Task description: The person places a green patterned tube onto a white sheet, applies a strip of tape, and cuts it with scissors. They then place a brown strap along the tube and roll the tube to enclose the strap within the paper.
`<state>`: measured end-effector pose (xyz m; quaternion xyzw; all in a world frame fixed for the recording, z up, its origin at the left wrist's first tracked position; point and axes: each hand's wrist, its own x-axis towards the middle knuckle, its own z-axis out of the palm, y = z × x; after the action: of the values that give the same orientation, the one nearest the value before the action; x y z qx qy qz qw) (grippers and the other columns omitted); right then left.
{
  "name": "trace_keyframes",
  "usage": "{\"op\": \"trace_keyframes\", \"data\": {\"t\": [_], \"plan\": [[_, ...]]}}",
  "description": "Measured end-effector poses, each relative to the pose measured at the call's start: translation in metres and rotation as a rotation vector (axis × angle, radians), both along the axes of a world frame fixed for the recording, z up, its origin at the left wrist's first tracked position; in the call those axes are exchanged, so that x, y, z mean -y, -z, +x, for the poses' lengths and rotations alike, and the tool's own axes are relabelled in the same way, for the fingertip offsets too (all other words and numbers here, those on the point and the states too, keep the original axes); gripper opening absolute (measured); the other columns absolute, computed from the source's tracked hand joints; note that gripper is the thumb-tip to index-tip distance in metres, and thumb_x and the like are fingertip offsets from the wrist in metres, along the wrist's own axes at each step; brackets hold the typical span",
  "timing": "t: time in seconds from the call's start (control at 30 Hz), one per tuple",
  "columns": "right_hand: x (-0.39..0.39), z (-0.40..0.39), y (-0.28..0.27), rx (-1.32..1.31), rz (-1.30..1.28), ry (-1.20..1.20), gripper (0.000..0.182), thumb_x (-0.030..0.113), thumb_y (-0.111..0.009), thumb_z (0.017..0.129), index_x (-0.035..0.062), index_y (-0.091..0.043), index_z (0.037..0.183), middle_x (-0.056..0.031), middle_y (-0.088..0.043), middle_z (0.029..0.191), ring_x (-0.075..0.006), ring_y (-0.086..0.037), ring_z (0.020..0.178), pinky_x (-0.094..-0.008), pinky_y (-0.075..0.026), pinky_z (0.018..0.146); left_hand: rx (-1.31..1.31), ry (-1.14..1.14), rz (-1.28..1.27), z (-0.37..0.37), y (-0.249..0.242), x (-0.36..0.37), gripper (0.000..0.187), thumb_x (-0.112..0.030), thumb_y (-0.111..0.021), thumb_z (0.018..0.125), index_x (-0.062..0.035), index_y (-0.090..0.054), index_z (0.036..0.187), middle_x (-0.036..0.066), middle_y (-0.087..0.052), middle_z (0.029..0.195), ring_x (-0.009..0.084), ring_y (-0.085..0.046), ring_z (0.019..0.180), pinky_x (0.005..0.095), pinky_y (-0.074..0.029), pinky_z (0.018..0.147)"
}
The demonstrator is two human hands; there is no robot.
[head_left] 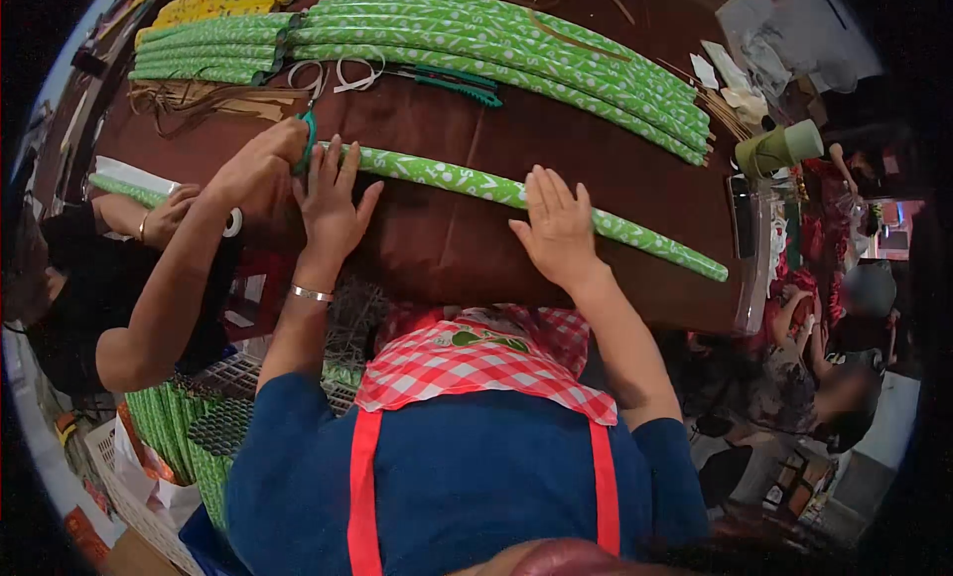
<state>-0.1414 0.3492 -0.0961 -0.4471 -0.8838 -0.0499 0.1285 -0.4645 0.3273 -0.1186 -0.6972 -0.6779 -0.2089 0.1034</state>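
Observation:
A long, thin green roll [447, 174] with a white printed pattern lies slantwise across the brown table [437, 243] before me. My left hand [331, 211] has its fingers spread flat over the roll's left end. Further along, my right hand [558, 223] rests palm down across the roll, fingers stretched out. Close beside my left fingers, a co-worker's hand [266, 159] holds teal-handled scissors [307, 144]; the blades are hard to make out.
Several finished green rolls [496, 55] lie side by side at the back, near yellow patterned ones [218, 0]. A teal toothed tool [457, 83] lies before them. Left, a co-worker's other hand [169, 216] is by a white-and-green roll [129, 187]. A cylinder [779, 149] stands right.

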Motion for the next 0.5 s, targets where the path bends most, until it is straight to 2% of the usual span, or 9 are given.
{"op": "trace_keyframes", "data": {"t": [0.13,0.17,0.23,0.27,0.33,0.4,0.47,0.5], "plan": [[-0.012,-0.053,0.0,-0.036,0.044,-0.199,0.063,0.034,-0.065,0.084,-0.0016,-0.045,0.133,-0.0185,-0.044,0.139,-0.0337,-0.041,0.128,-0.0573,-0.035,0.099,0.046,0.016,0.007,0.001,-0.008,-0.001,0.058,-0.037,-0.067,0.083,-0.0142,-0.051,0.134,0.009,-0.038,0.146,0.0329,-0.03,0.136,0.0597,-0.028,0.102],[-0.012,-0.063,-0.004,-0.062,0.038,-0.256,0.061,0.031,-0.067,0.082,-0.0005,-0.047,0.131,-0.0191,-0.044,0.138,-0.0348,-0.044,0.124,-0.0558,-0.036,0.099,0.046,0.008,-0.015,0.002,-0.01,0.0,0.058,-0.036,-0.067,0.083,-0.0143,-0.05,0.134,0.009,-0.039,0.146,0.0329,-0.031,0.136,0.0588,-0.028,0.102],[-0.019,-0.069,-0.006,-0.091,0.051,-0.302,0.059,0.027,-0.07,0.078,0.0011,-0.05,0.127,-0.0169,-0.049,0.13,-0.0318,-0.05,0.111,-0.0487,-0.043,0.089,0.034,-0.004,-0.075,0.001,-0.018,0.001,0.057,-0.034,-0.067,0.084,-0.0138,-0.05,0.135,0.01,-0.038,0.146,0.033,-0.03,0.136,0.0553,-0.027,0.105],[-0.023,-0.066,-0.011,-0.112,0.069,-0.287,0.059,0.024,-0.073,0.073,0.0031,-0.052,0.124,-0.0114,-0.055,0.112,-0.0262,-0.053,0.095,-0.0391,-0.047,0.075,0.037,-0.006,-0.069,-0.003,-0.016,-0.001,0.057,-0.034,-0.067,0.084,-0.0138,-0.05,0.135,0.01,-0.038,0.146,0.033,-0.03,0.136,0.0553,-0.027,0.105],[-0.028,-0.049,-0.01,-0.103,0.098,-0.193,0.059,0.024,-0.077,0.069,0.0049,-0.054,0.12,-0.0061,-0.054,0.094,-0.0225,-0.053,0.084,-0.0344,-0.045,0.063,0.094,0.068,-0.001,-0.016,-0.007,-0.003,0.056,-0.034,-0.066,0.085,-0.0125,-0.05,0.135,0.01,-0.037,0.147,0.0327,-0.03,0.137,0.0546,-0.025,0.107],[-0.027,-0.03,-0.013,-0.111,0.079,-0.161,0.054,0.022,-0.078,0.067,0.0062,-0.055,0.113,-0.0055,-0.052,0.088,-0.023,-0.053,0.082,-0.0346,-0.045,0.063,0.08,0.04,-0.016,-0.026,-0.005,-0.004,0.058,-0.036,-0.065,0.086,-0.0112,-0.049,0.136,0.011,-0.039,0.146,0.0329,-0.031,0.136,0.0529,-0.024,0.109],[-0.028,-0.012,-0.015,-0.11,0.038,-0.166,0.048,0.02,-0.078,0.069,0.0067,-0.055,0.11,-0.0066,-0.052,0.088,-0.0248,-0.053,0.081,-0.0367,-0.045,0.063,0.024,-0.023,-0.075,-0.033,-0.01,0.0,0.063,-0.038,-0.057,0.094,-0.0114,-0.034,0.146,0.012,-0.032,0.15,0.0303,-0.024,0.141,0.0503,-0.026,0.11],[-0.027,-0.004,-0.017,-0.109,0.011,-0.162,0.048,0.018,-0.078,0.07,0.0065,-0.055,0.11,-0.0073,-0.053,0.089,-0.0257,-0.054,0.082,-0.0375,-0.046,0.064,0.021,-0.149,-0.195,-0.033,-0.021,0.002,0.065,-0.04,-0.055,0.094,-0.0104,-0.03,0.147,0.013,-0.033,0.149,0.0295,-0.024,0.141,0.0474,-0.026,0.111]]}}
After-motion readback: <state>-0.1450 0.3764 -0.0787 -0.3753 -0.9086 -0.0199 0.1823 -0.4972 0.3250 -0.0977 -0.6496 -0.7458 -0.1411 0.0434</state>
